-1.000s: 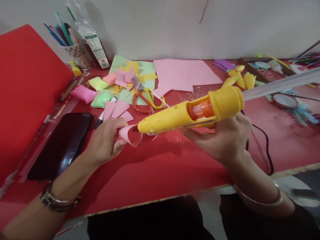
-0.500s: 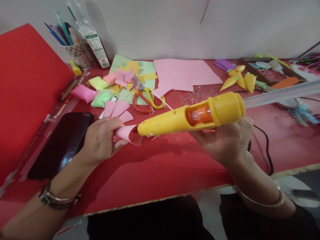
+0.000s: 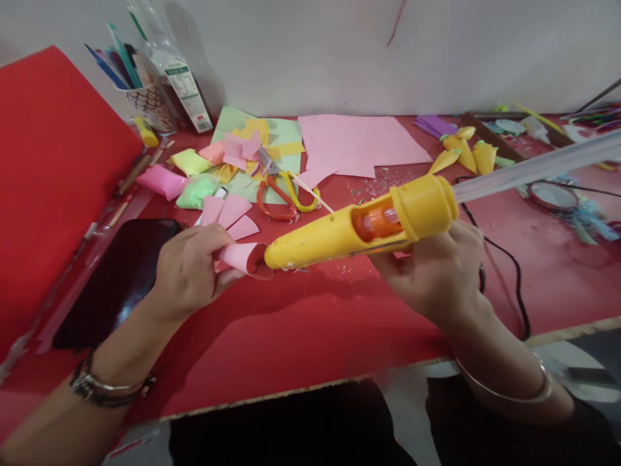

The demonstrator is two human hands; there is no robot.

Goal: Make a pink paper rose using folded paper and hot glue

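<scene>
Between the fingers of my left hand [image 3: 189, 268] is a pink paper cone [image 3: 239, 256], its wide mouth turned to the right. My right hand [image 3: 439, 272] is wrapped round the handle of a yellow hot glue gun [image 3: 315, 241], with a clear glue stick [image 3: 533, 169] jutting from its back end. The gun's nozzle tip sits at the cone's mouth; whether it touches the paper is hidden. Just behind the cone lie several pink paper pieces [image 3: 236, 210]. Scissors [image 3: 279, 194] with red and yellow handles rest beyond the gun.
A black phone [image 3: 116, 285] lies by my left wrist. Pink sheets [image 3: 354, 142], yellow paper cones [image 3: 466, 152] and small coloured packets [image 3: 162, 182] are along the back. A bottle [image 3: 187, 90] and a pen cup [image 3: 150, 103] stand back left. A black cord [image 3: 517, 278] trails at right.
Both hands have shifted slightly left, carrying the paper cone and the glue gun. The gun's back end has dipped a little, and the cone looks more tightly curled at its mouth.
</scene>
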